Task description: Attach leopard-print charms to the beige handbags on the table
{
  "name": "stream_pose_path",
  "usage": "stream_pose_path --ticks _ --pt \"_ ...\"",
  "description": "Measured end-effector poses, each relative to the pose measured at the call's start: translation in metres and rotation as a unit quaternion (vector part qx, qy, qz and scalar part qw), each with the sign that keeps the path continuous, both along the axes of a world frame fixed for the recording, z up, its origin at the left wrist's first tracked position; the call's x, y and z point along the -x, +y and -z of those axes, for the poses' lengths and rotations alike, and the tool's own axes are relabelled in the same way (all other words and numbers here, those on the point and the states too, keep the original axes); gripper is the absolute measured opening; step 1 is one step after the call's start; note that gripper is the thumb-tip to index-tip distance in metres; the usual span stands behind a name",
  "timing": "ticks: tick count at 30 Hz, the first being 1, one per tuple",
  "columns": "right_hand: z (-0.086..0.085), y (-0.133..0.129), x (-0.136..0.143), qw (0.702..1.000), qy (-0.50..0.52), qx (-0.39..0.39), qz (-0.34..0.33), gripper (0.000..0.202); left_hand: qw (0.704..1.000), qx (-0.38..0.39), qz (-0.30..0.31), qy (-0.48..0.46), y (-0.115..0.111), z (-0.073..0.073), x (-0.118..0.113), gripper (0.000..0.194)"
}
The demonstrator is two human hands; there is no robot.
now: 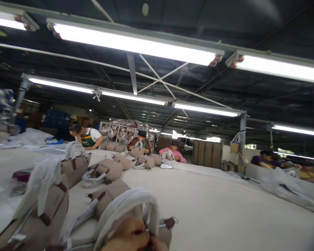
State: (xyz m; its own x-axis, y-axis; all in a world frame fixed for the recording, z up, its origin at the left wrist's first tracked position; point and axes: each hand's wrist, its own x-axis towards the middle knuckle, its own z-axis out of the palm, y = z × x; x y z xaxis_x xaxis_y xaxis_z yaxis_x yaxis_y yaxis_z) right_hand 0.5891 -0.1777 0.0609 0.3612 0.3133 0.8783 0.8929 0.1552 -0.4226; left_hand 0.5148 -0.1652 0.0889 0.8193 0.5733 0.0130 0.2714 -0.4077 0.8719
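At the bottom centre is a beige handbag with a brown leather tab and a metal ring at its end. White wrapping covers its arched handle. My left hand is closed with bent fingers at the bag's top, below the handle. Beside it, only part of my right hand shows, its fingertips pressed in close to the left hand at the same spot. The small part pinched between them is hidden. Another beige bag lies just behind, and a larger bag with wrapped handles stands to the left.
Several more beige bags lie along the white table. Co-workers sit or stand at the far side, others at the right. A purple-rimmed object and plastic sheets lie left. Clear plastic lies right. Tube lamps hang overhead.
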Motion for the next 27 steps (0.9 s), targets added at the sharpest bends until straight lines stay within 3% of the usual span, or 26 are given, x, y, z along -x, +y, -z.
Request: stream_pose_path --ticks 2,4,8,16,22,27 --pt "0.037 -0.05 -0.01 1.0 0.015 0.008 -0.01 0.022 0.999 -0.024 -0.033 0.015 -0.01 0.001 0.001 0.023" --pt "0.062 -0.086 -0.017 0.999 0.014 0.019 -0.034 0.023 0.998 -0.044 -0.036 0.024 -0.012 -0.001 0.001 0.018" --pt "0.081 -0.101 -0.025 0.996 -0.031 0.048 -0.063 0.022 0.994 -0.098 -0.025 0.028 -0.002 -0.009 -0.002 0.012" --pt "0.084 -0.09 -0.029 0.995 -0.029 0.075 -0.055 0.023 0.99 -0.141 -0.027 -0.009 0.004 -0.013 -0.011 0.013" --pt "0.063 -0.098 -0.03 0.99 -0.077 0.105 -0.06 0.017 0.992 -0.078 -0.046 -0.088 0.0 0.001 -0.024 0.02" --pt "0.057 -0.099 -0.034 0.985 -0.061 0.139 -0.082 0.016 0.989 -0.035 -0.062 -0.13 -0.004 0.005 -0.027 0.022"
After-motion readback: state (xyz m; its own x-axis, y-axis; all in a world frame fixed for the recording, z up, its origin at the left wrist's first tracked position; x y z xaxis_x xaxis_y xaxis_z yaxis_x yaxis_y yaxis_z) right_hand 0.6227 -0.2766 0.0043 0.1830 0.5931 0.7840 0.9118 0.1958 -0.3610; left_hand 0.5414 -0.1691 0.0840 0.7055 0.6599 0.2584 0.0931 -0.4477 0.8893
